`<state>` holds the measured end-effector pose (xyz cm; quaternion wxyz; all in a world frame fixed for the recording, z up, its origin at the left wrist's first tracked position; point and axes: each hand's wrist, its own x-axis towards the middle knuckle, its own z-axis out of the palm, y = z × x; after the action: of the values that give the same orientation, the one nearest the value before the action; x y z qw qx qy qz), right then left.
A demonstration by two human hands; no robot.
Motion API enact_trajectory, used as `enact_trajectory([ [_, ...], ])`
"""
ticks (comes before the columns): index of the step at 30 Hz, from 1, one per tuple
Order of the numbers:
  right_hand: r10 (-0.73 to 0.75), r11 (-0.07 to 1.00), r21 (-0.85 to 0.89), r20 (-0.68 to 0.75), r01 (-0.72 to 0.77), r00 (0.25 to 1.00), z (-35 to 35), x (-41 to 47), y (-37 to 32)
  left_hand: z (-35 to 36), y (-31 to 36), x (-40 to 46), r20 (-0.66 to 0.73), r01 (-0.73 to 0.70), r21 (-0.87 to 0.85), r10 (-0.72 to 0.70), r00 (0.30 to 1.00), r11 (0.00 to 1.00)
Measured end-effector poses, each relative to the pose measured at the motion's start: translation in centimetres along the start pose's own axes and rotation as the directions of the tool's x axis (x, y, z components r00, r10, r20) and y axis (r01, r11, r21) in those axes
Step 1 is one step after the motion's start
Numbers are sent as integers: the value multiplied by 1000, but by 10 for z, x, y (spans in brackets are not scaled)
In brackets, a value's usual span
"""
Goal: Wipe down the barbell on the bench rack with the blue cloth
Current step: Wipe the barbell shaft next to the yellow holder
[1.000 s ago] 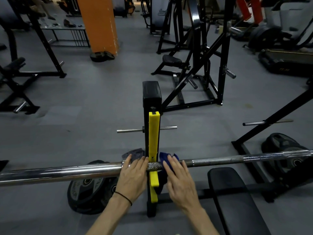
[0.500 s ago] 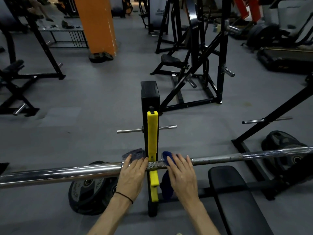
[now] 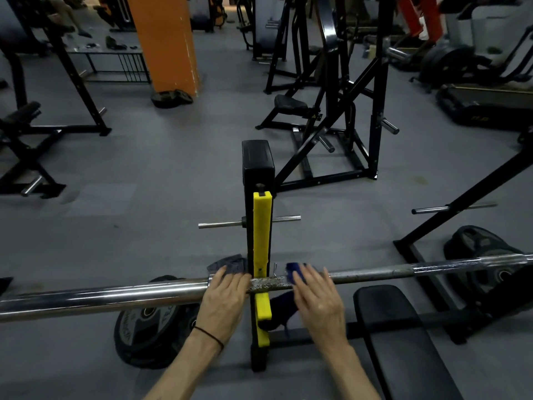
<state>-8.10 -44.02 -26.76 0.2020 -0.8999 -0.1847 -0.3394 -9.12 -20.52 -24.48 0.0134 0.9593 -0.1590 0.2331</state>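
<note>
The steel barbell (image 3: 375, 272) runs across the lower view, resting in the black rack post with its yellow guard (image 3: 262, 238). My left hand (image 3: 223, 295) lies over the bar just left of the post, fingers straight on top of it. My right hand (image 3: 315, 295) presses the blue cloth (image 3: 292, 272) onto the bar just right of the post. A dark tail of the cloth (image 3: 278, 308) hangs below the bar. Most of the cloth is hidden under my fingers.
A black bench pad (image 3: 403, 336) lies below the bar on the right. Weight plates lean on the floor at left (image 3: 144, 327) and right (image 3: 487, 255). A grey rag (image 3: 227, 262) lies on the floor behind the bar. Black machines and an orange pillar (image 3: 165, 41) stand beyond.
My right hand has slid the blue cloth to the right along the bar, away from the yellow post. My left hand has stayed in place.
</note>
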Motion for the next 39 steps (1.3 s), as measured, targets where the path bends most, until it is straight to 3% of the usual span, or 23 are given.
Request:
enact_trajectory([
  [4, 135, 991, 8, -45, -135, 990, 6, 0, -11, -7, 3, 7, 82, 47, -71, -41, 996, 996],
  [8, -18, 987, 162, 52, 10, 998, 22, 3, -50, -11, -4, 13, 172, 35, -106, -16, 985, 994],
  [11, -62, 992, 109, 40, 58, 997, 10, 0, -25, -17, -7, 18, 221, 25, -114, 1, 975, 993],
  [15, 94, 995, -19, -15, -94, 995, -10, -10, 11, -23, -9, 27, 283, 2, -124, 33, 959, 992],
  [18, 226, 973, 45, -35, -224, 973, 1, -7, -12, -23, -10, 28, 324, -7, -78, 32, 945, 997],
  [21, 52, 988, 144, 19, -54, 998, 17, -2, -49, -22, -8, 26, 351, 3, -4, -1, 936, 1000],
  [24, -69, 991, 118, 55, 62, 996, 11, -3, -37, -22, -2, 24, 343, 3, 75, -28, 939, 997],
  [29, 117, 993, -27, -24, -118, 993, -13, -11, 9, -23, 9, 30, 389, 38, 189, -110, 914, 981],
  [32, 245, 969, 26, -56, -244, 968, -3, -9, -11, -16, 10, 34, 425, 37, 205, -123, 897, 978],
  [34, 199, 976, 99, -34, -195, 979, 9, -5, -34, -13, 9, 37, 459, 18, 205, -112, 881, 979],
  [36, 59, 988, 138, 21, -61, 998, 18, -3, -49, -8, 7, 40, 490, -14, 203, -89, 867, 979],
  [39, -44, 995, 91, 70, 38, 997, 12, -7, -34, -20, 6, 46, 535, -55, 227, -78, 841, 972],
])
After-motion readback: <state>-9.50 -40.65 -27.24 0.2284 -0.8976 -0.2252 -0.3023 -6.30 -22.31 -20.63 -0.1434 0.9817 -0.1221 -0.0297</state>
